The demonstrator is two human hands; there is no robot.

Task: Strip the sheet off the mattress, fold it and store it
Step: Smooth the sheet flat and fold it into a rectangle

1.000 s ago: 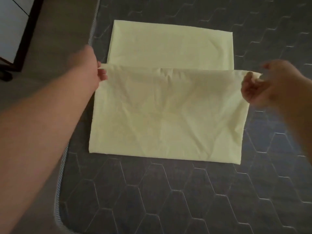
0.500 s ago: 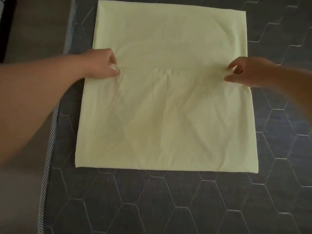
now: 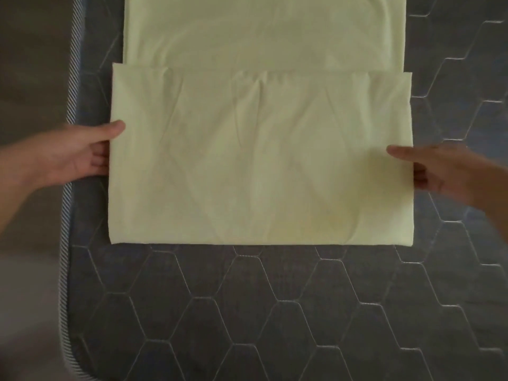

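One pale yellow-green cotton bed sheet (image 3: pixel 261 160), folded into a flat rectangle, lies on one dark grey mattress with hexagonal quilting (image 3: pixel 247 312). It occupies the centre and upper centre of the frame. The near folded layer sits over a narrower far layer that runs off the top edge. The mattress's striped piping (image 3: pixel 72 86) runs down the left side, with brown floor (image 3: pixel 30 64) beyond it.

Two hands are in view. The left hand (image 3: pixel 79 155), at mid left, holds the sheet's left edge: thumb on top, fingers tucked beneath the fabric. The right hand (image 3: pixel 445 171), at mid right, meets the right edge in like fashion, one digit lying extended on top and the others appearing to pass under; motion blur prevents a firm reading of that grip.

Assessment: the sheet is judged light, soft and limp, with no stiffness of its own. Shallow creases show across the top layer. Stacked layers are likely to slide over one another if lifted from one side only. Recommended hold: both side edges together, pinching through all layers, or the two corners of the near edge for a further fold.

Stripping appears complete; folding is in hand; storing is not yet done.
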